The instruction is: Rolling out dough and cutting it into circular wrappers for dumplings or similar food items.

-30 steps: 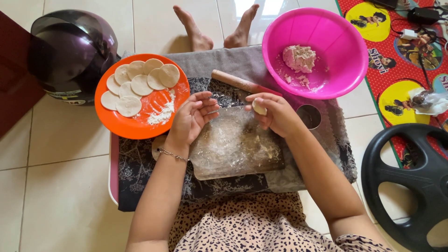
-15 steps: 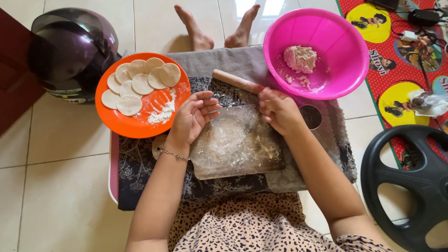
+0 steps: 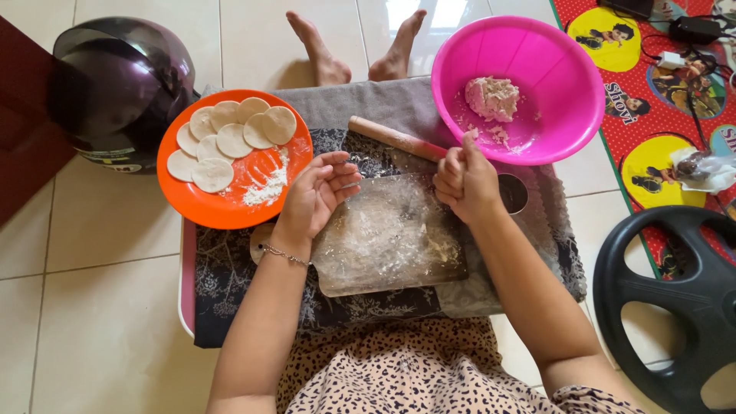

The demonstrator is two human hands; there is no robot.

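1. Hands work above a floury board (image 3: pixel 391 238) wrapped in clear plastic, which lies at the middle of a cloth-covered low table (image 3: pixel 230 307).
2. The right hand (image 3: pixel 464 182) hovers over the board's far right corner, its fingers curled tight together into a loose fist; whether they pinch a bit of dough cannot be told.
3. The left hand (image 3: pixel 316 195) rests at the board's left edge, palm turned up, fingers slightly bent and a little apart, holding nothing.
4. A wooden rolling pin (image 3: pixel 395 139) lies slantwise along the board's far edge, its near end just beside the right hand's fingers.
5. A pink bowl (image 3: pixel 567 92) sits at the table's far right corner with a lump of dough (image 3: pixel 492 97) inside, just beyond the right fist.
6. An orange plate (image 3: pixel 222 207) at the far left corner carries flat dough discs (image 3: pixel 230 138) and loose flour, close to the left fingertips.
7. A round metal cutter (image 3: pixel 514 193) stands beside the right wrist.
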